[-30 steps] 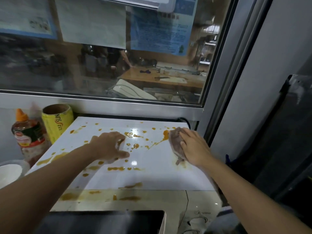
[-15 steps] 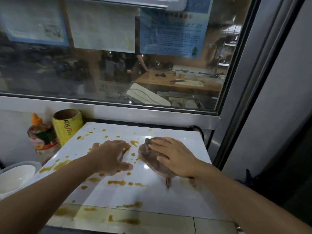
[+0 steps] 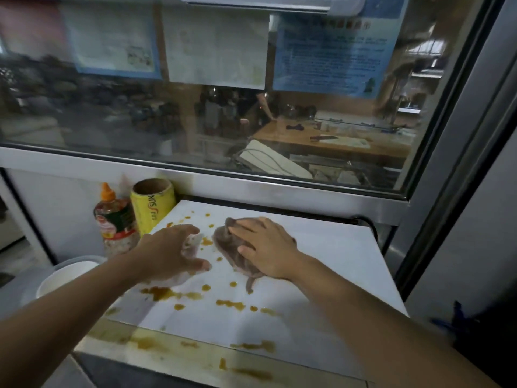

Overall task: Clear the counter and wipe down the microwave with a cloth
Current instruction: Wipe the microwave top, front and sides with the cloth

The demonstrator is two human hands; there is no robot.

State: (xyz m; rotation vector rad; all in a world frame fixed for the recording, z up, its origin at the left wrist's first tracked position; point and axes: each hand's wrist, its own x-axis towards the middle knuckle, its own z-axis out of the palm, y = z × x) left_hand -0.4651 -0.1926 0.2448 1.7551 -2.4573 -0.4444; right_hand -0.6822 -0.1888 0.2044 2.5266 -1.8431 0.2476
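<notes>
Behind a wide window (image 3: 223,107), the white microwave (image 3: 321,275) top was spattered with brown sauce (image 3: 167,294). On it the right hand (image 3: 265,247) pressed flat, fingers spread, onto a grey-brown cloth (image 3: 226,242) near the middle. Just beside it, the left hand (image 3: 170,252) rested on the top, fingers loosely spread and holding nothing. A sauce bottle (image 3: 116,219) and a yellow can (image 3: 152,205) stood at the left rear corner.
</notes>
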